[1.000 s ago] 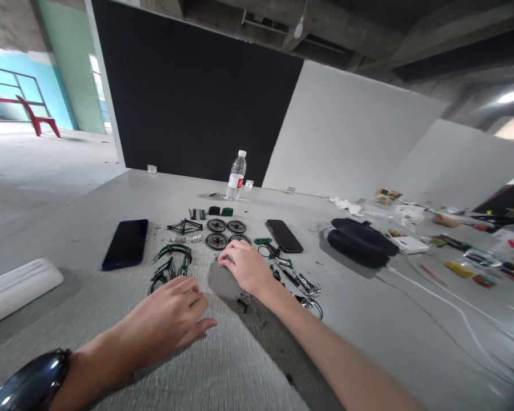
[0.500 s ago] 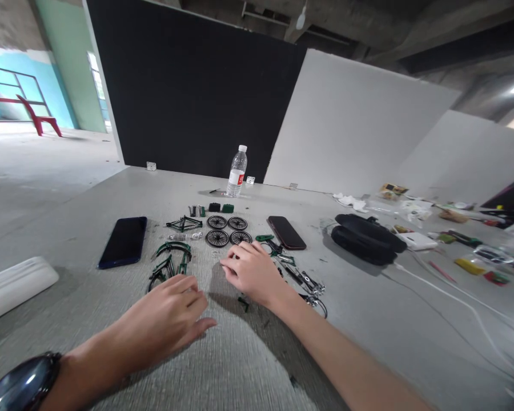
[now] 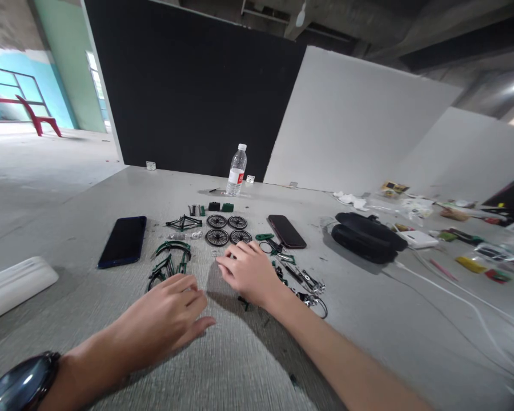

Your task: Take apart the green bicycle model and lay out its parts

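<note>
My left hand rests palm down on the grey table, fingers loosely curled, just below green mudguard and frame pieces. A dark watch sits on that wrist. My right hand lies on the table with its fingers bent, tips beside some tiny parts near the black spoked wheels. Whether it pinches anything is hidden. Metal and green bicycle-model parts lie right of that hand. A small black frame lies left of the wheels.
A dark blue phone lies at left, a second phone at right. A water bottle stands at the back. A black case, white cable and assorted clutter fill the right side. A white object sits far left.
My right hand shifted slightly left and back toward the wheels. My left hand stayed put. The camera tilted a little.
</note>
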A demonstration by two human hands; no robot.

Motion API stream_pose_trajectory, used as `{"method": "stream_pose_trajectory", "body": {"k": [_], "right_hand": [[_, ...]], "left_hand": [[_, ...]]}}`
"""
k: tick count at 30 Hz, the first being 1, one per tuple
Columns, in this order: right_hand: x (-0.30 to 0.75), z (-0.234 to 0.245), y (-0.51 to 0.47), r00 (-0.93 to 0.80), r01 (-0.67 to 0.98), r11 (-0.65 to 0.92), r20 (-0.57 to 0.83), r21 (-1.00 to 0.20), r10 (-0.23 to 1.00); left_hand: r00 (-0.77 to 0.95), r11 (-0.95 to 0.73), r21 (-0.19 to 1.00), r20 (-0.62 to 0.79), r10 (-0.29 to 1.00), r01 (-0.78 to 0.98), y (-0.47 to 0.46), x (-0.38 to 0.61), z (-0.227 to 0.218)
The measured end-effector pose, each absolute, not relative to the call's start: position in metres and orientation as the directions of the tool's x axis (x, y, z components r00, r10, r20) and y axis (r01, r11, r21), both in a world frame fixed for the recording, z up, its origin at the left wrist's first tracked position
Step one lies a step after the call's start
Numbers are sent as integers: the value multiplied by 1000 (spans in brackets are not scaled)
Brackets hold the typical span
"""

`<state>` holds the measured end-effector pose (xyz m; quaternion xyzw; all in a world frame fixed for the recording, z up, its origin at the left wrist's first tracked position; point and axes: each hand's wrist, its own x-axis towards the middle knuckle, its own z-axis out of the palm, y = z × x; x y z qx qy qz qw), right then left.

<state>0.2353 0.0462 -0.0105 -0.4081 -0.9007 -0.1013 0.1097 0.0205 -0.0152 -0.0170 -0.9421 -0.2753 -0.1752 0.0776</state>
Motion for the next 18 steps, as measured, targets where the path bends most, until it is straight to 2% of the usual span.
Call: {"method": "stream_pose_trajectory", "body": {"k": [6, 12, 18], "right_hand": [[235, -10, 46, -635, 764, 641, 271, 77, 724], [236, -9, 48, -593, 784, 620, 297, 4, 748], [234, -11, 49, -604, 779, 627, 294, 21, 741]], "left_hand": [[793, -846, -68, 397, 463, 528, -15, 21, -18], [793, -841, -62, 376, 479, 537, -15, 21, -17], [796, -837, -69, 360, 487, 543, -15, 20, -18]]}}
